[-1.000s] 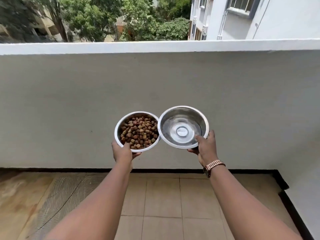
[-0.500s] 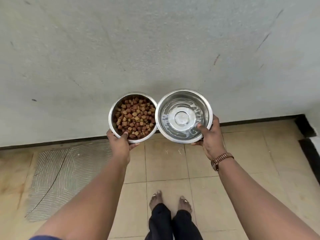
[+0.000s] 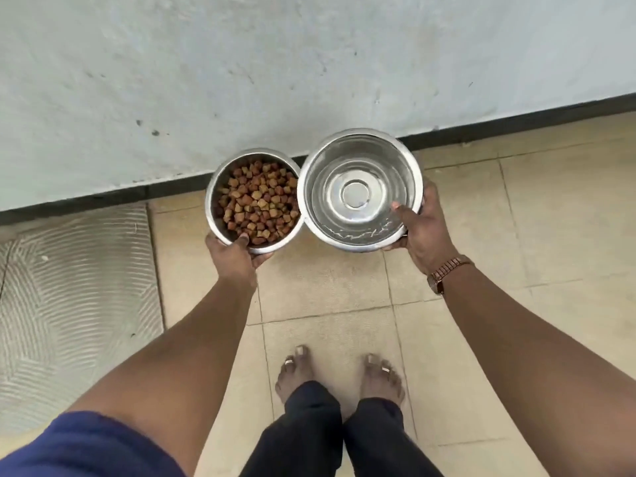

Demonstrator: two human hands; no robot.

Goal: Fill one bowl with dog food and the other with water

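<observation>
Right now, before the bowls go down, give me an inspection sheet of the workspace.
Surface: beige tiled floor, bare by the wall.
Job's things: kibble bowl full of dog food; water bowl holds clear water; rims meet.
Clutter: ribbed patch of floor at left.
Hands: left hand grips kibble bowl, thumb over rim; right hand grips water bowl, thumb inside rim.
Cables: nothing seen.
Surroundings: grey wall with dark skirting; bare feet below the bowls.

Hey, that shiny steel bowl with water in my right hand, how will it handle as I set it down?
The steel water bowl likely sloshes: ripples show. One right hand grips its rim, so it may tip. Polished metal is probably slippery.
</observation>
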